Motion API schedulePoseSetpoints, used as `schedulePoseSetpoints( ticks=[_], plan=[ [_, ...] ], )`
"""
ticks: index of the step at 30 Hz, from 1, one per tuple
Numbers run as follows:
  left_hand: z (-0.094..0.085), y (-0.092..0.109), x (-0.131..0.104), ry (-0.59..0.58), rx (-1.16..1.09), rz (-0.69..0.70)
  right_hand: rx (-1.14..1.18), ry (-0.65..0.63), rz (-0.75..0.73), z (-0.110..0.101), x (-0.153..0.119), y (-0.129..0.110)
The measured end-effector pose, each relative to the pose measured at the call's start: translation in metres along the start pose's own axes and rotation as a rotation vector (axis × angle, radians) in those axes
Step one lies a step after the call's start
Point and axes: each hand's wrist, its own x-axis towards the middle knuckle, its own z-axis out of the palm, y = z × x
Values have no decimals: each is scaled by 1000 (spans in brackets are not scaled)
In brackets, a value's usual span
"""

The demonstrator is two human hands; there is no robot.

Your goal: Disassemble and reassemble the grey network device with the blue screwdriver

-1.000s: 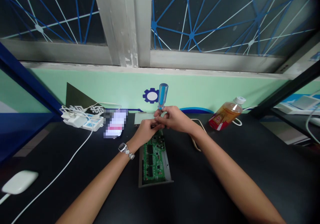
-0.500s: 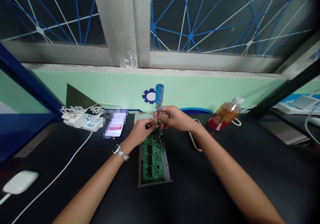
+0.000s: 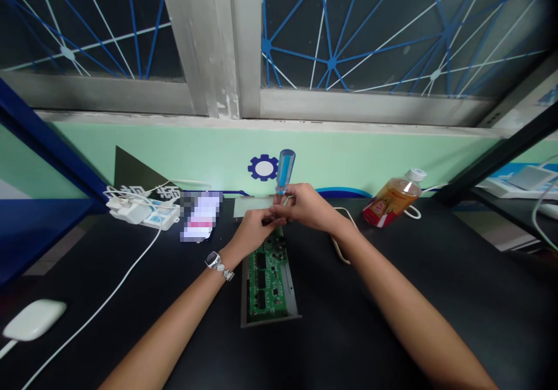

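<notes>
My right hand (image 3: 300, 207) is closed around a screwdriver (image 3: 285, 169) with a clear blue handle, gripping it low, below the handle. The handle points up and leans slightly right. My left hand (image 3: 257, 227) meets it there, thumb and fingers pinched together by the shaft; what they hold is hidden. Under both hands, a green circuit board (image 3: 268, 282) lies in an open grey metal housing (image 3: 271, 323). The hands cover the board's far end and the screwdriver's tip.
A phone (image 3: 203, 215) and a white power strip (image 3: 163, 213) with cables lie to the left. At the right stands a drink bottle (image 3: 390, 198), beside a pale looped cable (image 3: 340, 249). A pale flat panel (image 3: 250, 207) lies behind the hands. A white rounded device (image 3: 35, 319) is at near left.
The screwdriver has shifted slightly right and now leans right instead of standing almost straight. My left hand has moved a little to the right, closer against my right fingers. The board has stayed put.
</notes>
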Motion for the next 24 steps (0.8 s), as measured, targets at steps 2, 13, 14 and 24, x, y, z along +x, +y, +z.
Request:
schedulePoseSetpoints(
  ticks=[2, 13, 14, 24],
  plan=[
    [-5, 4, -2, 8, -11, 1, 66, -10, 7, -2, 1, 3],
    [-29, 12, -20, 55, 18, -28, 211, -126, -49, -2, -4, -1],
    [-31, 13, -23, 67, 37, -24, 198, -105, -66, -3, -5, -2],
    [-42, 6, -71, 110, 149, -20, 692, 228, -15, 20, -44, 6]
  ],
)
